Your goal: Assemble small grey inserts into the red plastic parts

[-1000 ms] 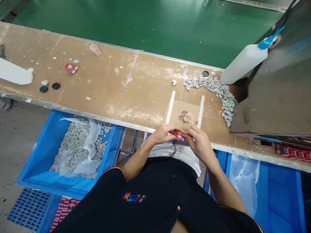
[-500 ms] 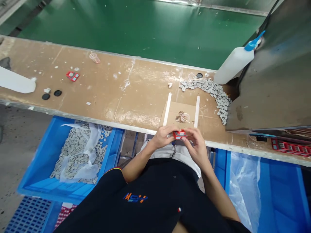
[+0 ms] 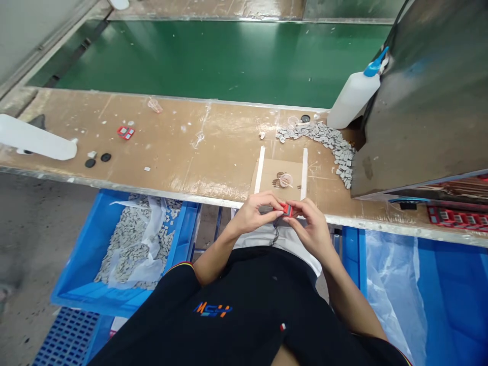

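Observation:
Between my two hands is a small red plastic piece (image 3: 286,209) with grey parts, held just over the table's front edge. My left hand (image 3: 256,212) pinches its left side between thumb and fingers. On the other side, the fingertips of my right hand (image 3: 309,223) grip the piece too. Fingers hide part of it. Beyond the hands lies a cardboard sheet (image 3: 269,173) between two white strips, with a small clear cup (image 3: 285,180) and a thin stick on it. A curved pile of small grey tiles (image 3: 331,140) spreads to the right.
A white bottle with a blue nozzle (image 3: 353,99) leans by a metal housing (image 3: 419,112). Another white bottle (image 3: 36,137) lies left, near a red piece (image 3: 125,132) and black caps (image 3: 105,157). Blue bins (image 3: 74,254) stand below. Behind runs a green belt (image 3: 213,61).
The red piece has been turned and tilted between my fingers, and my left fingers have shifted over it. The camera view has swung, so the table appears moved.

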Tool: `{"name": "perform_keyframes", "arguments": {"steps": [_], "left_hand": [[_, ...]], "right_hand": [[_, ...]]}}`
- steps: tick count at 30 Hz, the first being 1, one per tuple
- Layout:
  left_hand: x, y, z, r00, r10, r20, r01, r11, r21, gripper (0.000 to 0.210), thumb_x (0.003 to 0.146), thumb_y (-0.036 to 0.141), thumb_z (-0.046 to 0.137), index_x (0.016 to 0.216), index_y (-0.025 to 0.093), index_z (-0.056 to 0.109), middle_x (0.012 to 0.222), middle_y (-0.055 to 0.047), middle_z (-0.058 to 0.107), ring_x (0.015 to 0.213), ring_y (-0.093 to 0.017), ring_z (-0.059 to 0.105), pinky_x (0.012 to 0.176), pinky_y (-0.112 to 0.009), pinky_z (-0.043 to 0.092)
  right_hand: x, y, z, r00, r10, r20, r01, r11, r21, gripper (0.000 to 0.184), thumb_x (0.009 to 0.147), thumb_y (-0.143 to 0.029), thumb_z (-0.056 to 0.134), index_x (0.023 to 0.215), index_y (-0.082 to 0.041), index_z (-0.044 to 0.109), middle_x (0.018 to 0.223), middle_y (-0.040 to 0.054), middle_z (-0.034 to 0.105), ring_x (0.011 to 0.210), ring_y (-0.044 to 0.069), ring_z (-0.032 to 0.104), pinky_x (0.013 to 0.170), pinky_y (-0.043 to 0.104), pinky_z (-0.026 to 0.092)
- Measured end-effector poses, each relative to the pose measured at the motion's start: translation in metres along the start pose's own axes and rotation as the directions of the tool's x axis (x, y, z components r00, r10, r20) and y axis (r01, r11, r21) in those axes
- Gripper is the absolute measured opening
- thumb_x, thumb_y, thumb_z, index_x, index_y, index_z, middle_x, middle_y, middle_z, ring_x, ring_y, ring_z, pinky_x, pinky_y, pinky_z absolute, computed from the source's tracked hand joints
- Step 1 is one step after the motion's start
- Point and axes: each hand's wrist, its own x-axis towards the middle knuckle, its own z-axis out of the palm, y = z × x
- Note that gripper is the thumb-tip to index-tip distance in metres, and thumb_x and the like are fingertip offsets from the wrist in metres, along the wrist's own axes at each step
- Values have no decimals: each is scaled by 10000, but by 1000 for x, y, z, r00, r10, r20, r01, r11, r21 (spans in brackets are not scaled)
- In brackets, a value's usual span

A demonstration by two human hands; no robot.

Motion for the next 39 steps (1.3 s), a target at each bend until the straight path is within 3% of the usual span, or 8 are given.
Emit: {"name": "perform_keyframes", "arguments": {"steps": [9,11,14,18,21,24,31,39], "left_hand": [[-8,0,9,1000,14,-10,-14,1000,23,168,922,290,679,816,161,699,937,-78,722,885,-175,694,833,-332,566],[-8,-5,13,1000,11,-2,-11,1000,-12,137,907,305,703,911,169,710,983,-79,730,926,-180,698,863,-330,563],[-9,-12,20,999,-5,-36,3,998,-55,307,895,325,721,1158,178,665,1071,-90,732,961,-183,702,871,-313,565],[-8,-12,23,999,36,-18,-33,992,121,262,904,286,707,1132,160,679,1034,-92,740,920,-178,699,836,-299,562],[-7,-6,19,992,119,51,-128,963,239,258,896,282,719,1121,160,690,974,-80,736,861,-170,686,797,-299,563],[-5,-1,15,985,147,90,-165,953,255,269,901,268,710,1141,148,682,943,-74,719,818,-159,670,755,-283,557],[-9,6,12,987,111,120,-140,952,274,242,889,202,704,1121,138,682,890,-49,679,798,-153,638,725,-264,532],[-20,11,11,981,75,180,-143,903,406,249,960,206,600,1199,168,660,939,-58,647,843,-167,637,764,-295,546]], "right_hand": [[-13,-4,2,999,-14,-31,14,1000,13,180,926,-309,645,1091,-236,649,886,57,627,748,202,616,695,358,560],[-16,3,9,996,41,-84,-31,992,123,199,918,-340,657,1089,-240,635,907,57,632,780,204,642,712,358,575],[-21,11,18,979,126,-160,-74,952,297,253,930,-370,637,1151,-256,592,1012,74,651,907,218,687,787,372,595],[-23,6,14,964,72,-256,-44,993,113,198,934,-333,614,1118,-261,625,1150,111,624,1105,254,646,865,408,582],[-20,-3,2,978,-47,-202,35,997,-66,70,939,-254,587,978,-257,645,1071,86,658,1031,239,662,871,410,561],[-17,-9,-7,987,-113,-117,100,989,-109,67,928,-193,587,938,-250,619,1005,68,677,941,219,677,804,373,554],[-14,-8,-12,990,-141,16,142,985,-97,59,928,-185,599,891,-230,600,936,54,647,871,194,652,741,322,523],[-20,3,-2,987,-163,15,163,983,-83,106,953,-218,593,847,-222,582,843,36,583,780,174,597,677,301,498]]}}
